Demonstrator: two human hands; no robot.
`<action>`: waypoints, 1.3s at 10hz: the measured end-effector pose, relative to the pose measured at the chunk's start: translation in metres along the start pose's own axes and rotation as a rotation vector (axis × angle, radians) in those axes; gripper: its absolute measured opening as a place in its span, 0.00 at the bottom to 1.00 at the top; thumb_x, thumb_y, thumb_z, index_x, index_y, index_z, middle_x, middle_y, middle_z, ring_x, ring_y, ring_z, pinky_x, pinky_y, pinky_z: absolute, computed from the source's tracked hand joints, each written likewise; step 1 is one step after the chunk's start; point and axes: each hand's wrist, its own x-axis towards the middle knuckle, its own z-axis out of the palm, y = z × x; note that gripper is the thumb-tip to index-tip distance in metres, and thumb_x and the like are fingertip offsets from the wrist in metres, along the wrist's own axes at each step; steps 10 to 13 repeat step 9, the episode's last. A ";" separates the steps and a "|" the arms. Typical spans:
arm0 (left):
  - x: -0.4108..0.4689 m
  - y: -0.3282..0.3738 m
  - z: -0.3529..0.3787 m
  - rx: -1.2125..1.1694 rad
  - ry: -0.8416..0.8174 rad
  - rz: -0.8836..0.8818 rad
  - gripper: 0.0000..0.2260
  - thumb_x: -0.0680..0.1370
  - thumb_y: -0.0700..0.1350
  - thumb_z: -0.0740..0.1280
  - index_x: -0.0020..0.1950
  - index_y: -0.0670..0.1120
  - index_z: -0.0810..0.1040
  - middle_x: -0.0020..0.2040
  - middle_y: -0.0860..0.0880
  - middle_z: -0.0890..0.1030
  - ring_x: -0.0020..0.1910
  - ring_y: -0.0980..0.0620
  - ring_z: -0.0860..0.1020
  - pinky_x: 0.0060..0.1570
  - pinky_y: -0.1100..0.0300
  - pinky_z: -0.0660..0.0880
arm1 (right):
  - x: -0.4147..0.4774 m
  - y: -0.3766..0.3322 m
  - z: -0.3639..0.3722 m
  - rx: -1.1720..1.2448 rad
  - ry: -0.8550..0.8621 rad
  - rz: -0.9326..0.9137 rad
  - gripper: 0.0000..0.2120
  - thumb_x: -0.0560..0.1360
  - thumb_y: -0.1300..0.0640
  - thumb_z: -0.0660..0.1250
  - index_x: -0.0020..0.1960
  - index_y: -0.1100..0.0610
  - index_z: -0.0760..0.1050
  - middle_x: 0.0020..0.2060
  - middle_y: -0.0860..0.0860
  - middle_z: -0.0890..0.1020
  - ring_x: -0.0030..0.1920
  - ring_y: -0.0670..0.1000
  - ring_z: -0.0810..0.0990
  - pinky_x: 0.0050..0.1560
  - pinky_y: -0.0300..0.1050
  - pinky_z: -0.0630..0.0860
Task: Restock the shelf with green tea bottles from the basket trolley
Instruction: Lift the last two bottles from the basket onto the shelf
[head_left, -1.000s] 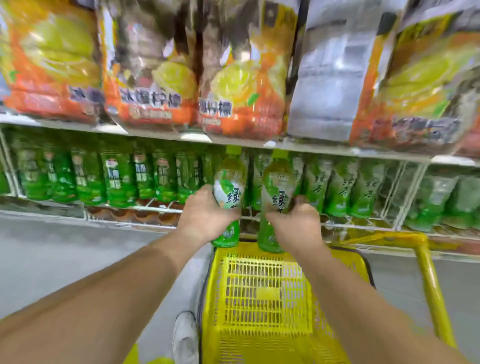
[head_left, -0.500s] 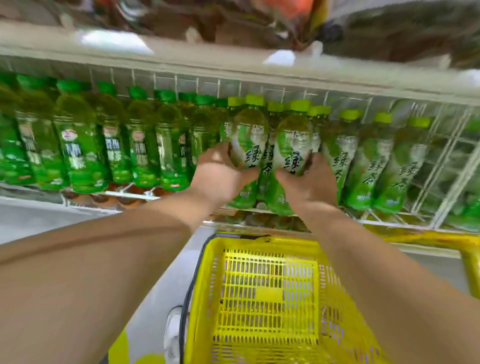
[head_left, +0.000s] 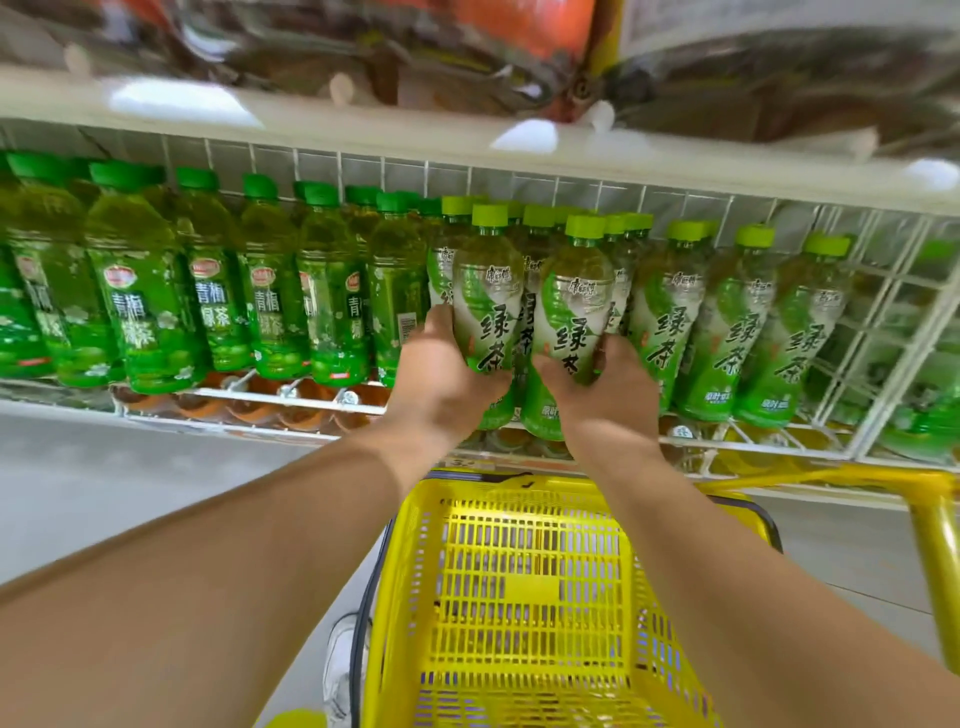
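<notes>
My left hand (head_left: 441, 376) grips a green tea bottle (head_left: 488, 291) with a light-green cap and white-green label. My right hand (head_left: 597, 387) grips a second green tea bottle (head_left: 574, 306) of the same kind. Both bottles stand upright at the front of the wire shelf (head_left: 883, 332), among a row of matching bottles (head_left: 727, 332). The yellow basket trolley (head_left: 519, 597) is right below my arms, and no bottles show in the visible part of it.
Darker green-capped tea bottles (head_left: 135, 291) fill the shelf's left half. A white shelf board (head_left: 415, 140) with packaged goods runs above. The trolley's yellow handle (head_left: 935, 540) rises at right. A white shoe (head_left: 343, 670) and grey floor (head_left: 104, 478) lie at left.
Both hands have carried the two bottles up and forward from above the basket to the shelf row. The view has moved closer to the shelf.
</notes>
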 end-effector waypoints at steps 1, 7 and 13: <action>-0.002 -0.001 0.002 0.020 -0.016 -0.026 0.19 0.69 0.46 0.79 0.49 0.48 0.70 0.44 0.50 0.75 0.37 0.54 0.74 0.26 0.69 0.65 | -0.004 0.007 0.003 -0.002 -0.039 0.024 0.33 0.72 0.36 0.70 0.65 0.58 0.73 0.54 0.51 0.81 0.56 0.54 0.80 0.54 0.47 0.76; -0.008 0.004 -0.010 0.185 -0.221 -0.091 0.24 0.73 0.50 0.75 0.61 0.41 0.68 0.40 0.52 0.73 0.37 0.53 0.74 0.25 0.67 0.63 | -0.019 0.010 -0.017 -0.225 -0.158 -0.048 0.35 0.74 0.39 0.69 0.74 0.56 0.64 0.66 0.54 0.75 0.65 0.57 0.75 0.61 0.54 0.76; -0.024 0.007 -0.018 0.456 -0.291 -0.023 0.38 0.70 0.53 0.77 0.72 0.40 0.62 0.64 0.42 0.71 0.64 0.41 0.73 0.58 0.48 0.75 | -0.034 0.001 -0.036 -0.638 -0.175 -0.197 0.33 0.78 0.35 0.59 0.73 0.54 0.59 0.65 0.54 0.73 0.65 0.58 0.73 0.68 0.56 0.66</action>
